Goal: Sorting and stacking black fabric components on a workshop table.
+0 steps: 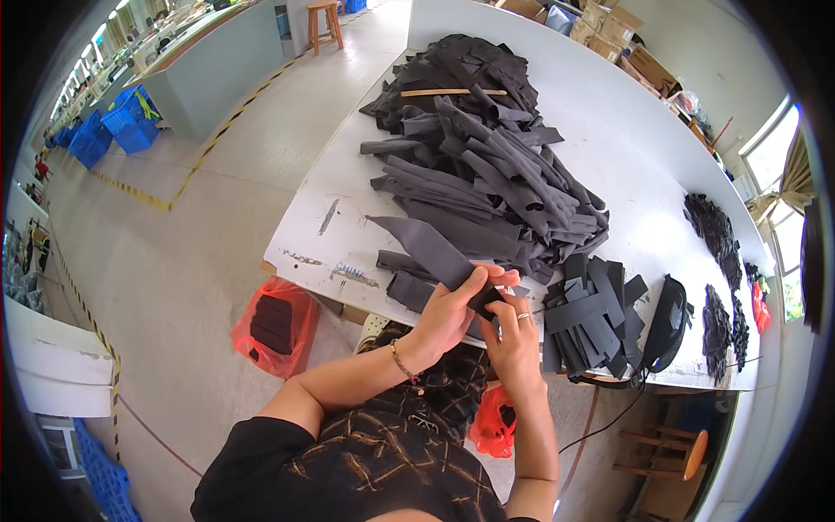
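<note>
Both of my hands meet in front of me at the table's near edge, on one dark grey fabric strip (pixel 428 248). My left hand (pixel 448 315) is closed around it, thumb on top. The strip's long pointed end reaches away to the far left over the tabletop. My right hand (pixel 511 335), with a ring on one finger, pinches the strip's darker near end. Fingers partly hide that end. Just beyond my hands lies a big heap of similar grey strips (pixel 496 187), some rolled or folded lengthwise. Short flat dark pieces (pixel 591 317) are piled to the right of my right hand.
The white table (pixel 635 165) carries a wooden stick (pixel 452 92) on the heap, a black rounded object (pixel 668 326) with a cord, and black bundles (pixel 718 235) at the right. Below its left edge sits a red plastic bag (pixel 300 326) of dark pieces. A wooden stool (pixel 691 454) stands lower right.
</note>
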The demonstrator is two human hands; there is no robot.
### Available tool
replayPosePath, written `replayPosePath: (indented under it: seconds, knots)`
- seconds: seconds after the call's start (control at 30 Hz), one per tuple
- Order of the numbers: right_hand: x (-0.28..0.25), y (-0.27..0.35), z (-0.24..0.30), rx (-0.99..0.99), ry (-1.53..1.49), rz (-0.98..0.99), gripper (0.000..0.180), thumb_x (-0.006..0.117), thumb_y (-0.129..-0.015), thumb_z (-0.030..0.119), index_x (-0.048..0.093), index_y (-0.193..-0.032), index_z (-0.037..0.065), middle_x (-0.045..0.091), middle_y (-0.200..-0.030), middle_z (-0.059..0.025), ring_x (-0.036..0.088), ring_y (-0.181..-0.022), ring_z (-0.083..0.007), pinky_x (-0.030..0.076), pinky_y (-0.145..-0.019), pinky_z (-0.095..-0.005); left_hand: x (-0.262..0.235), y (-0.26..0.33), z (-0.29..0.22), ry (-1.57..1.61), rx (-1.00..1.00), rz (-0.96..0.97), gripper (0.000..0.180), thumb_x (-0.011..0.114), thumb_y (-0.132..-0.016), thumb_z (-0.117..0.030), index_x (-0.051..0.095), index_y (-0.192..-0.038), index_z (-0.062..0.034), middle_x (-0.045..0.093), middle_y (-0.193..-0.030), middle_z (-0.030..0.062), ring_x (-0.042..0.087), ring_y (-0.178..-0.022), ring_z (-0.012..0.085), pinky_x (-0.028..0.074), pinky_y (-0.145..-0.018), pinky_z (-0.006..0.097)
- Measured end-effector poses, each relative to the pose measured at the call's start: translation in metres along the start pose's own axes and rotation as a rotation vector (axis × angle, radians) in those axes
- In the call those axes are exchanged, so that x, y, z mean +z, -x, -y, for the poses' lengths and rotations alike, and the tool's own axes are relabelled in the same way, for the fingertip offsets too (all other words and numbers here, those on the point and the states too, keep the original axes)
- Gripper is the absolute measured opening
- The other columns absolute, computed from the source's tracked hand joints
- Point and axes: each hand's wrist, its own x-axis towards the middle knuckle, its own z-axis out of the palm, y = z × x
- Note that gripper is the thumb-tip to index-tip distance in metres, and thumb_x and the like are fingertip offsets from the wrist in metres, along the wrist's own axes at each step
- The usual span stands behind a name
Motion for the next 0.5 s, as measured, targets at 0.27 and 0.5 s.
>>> replayPosePath:
  seconds: [0.27, 0.5]
  knots:
    - [-0.019, -0.010, -0.006, -0.210, 0.012, -0.003, 0.029, 0.075, -0.070, -0.005, 0.057, -0.092, 0.002, 0.058, -0.094, -0.0138, 0.060, -0.076, -0.0318, 0.051, -0.063, -0.0401, 0.014, -0.006, -0.025, 0.039, 0.114, 0.104, 0.029, 0.048, -0.103, -0.028, 0.058, -0.112, -0.0027, 0.068, -0.103, 0.0149, 0.063, -0.110, 0.0312, 0.048, -0.099, 0.042]
    - [-0.009, -0.012, 0.000, -0.254, -0.020, -0.092, 0.024, 0.071, -0.073, -0.008, 0.055, -0.088, 0.000, 0.060, -0.093, -0.0158, 0.061, -0.075, -0.0337, 0.051, -0.064, -0.0406, 0.016, 0.002, -0.014, 0.055, 0.142, 0.152, 0.029, 0.047, -0.103, -0.030, 0.059, -0.108, -0.0041, 0.069, -0.099, 0.0121, 0.058, -0.120, 0.0318, 0.044, -0.104, 0.043]
